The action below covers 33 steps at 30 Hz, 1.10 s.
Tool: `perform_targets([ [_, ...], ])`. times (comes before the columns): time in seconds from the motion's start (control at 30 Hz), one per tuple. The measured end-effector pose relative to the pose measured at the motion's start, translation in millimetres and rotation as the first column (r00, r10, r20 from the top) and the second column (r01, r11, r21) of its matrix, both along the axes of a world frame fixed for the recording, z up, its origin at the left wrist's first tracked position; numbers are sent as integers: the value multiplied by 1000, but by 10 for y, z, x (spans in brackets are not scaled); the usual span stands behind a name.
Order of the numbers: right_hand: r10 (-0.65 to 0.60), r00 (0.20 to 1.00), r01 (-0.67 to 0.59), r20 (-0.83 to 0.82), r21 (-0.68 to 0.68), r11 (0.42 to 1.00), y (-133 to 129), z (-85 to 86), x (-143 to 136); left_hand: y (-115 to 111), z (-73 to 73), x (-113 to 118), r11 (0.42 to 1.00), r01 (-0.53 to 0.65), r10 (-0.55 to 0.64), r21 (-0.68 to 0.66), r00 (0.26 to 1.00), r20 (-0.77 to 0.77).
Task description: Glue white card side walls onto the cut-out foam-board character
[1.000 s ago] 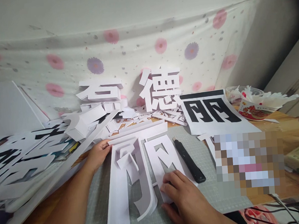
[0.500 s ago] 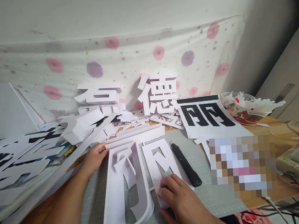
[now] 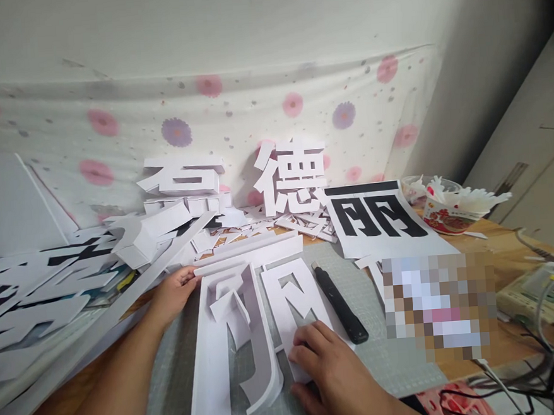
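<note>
A white foam-board character piece with raised side walls (image 3: 211, 357) lies on the grey cutting mat (image 3: 392, 357). Joined to its right is a flat part (image 3: 283, 295) without walls. My left hand (image 3: 176, 293) pinches the left end of a long white strip (image 3: 256, 253) at the piece's top left corner. Curled over the lower flat part, my right hand (image 3: 324, 368) has its fingertips on the board; thumb and fingers are apart, with nothing gripped. A black cutter (image 3: 341, 304) rests on the mat just beyond it.
Two finished white characters (image 3: 184, 175) (image 3: 296, 174) stand at the back. A printed sheet (image 3: 385, 219) lies right of them, near a red and white bowl (image 3: 448, 214). Cut boards (image 3: 41, 300) pile up at the left. Cables (image 3: 553, 352) and a beige device (image 3: 534, 294) are at the right.
The view has shifted slightly, so objects at the right appear further left. Both hands keep nearly the same places on the white pieces.
</note>
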State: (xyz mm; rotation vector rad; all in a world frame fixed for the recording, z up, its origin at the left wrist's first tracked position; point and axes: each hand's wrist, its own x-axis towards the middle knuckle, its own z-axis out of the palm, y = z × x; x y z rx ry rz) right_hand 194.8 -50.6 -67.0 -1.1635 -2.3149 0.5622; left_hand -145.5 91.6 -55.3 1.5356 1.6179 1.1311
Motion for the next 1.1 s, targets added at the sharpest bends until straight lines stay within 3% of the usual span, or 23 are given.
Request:
perform_targets([
  [0.57, -25, 995, 20, 99, 45, 999, -70, 118, 7, -13, 16, -28, 989, -110, 120, 103, 988, -100],
  [1.1, -27, 999, 26, 37, 48, 999, -57, 26, -9, -71, 79, 34, 977, -133, 159, 167, 976, -149],
])
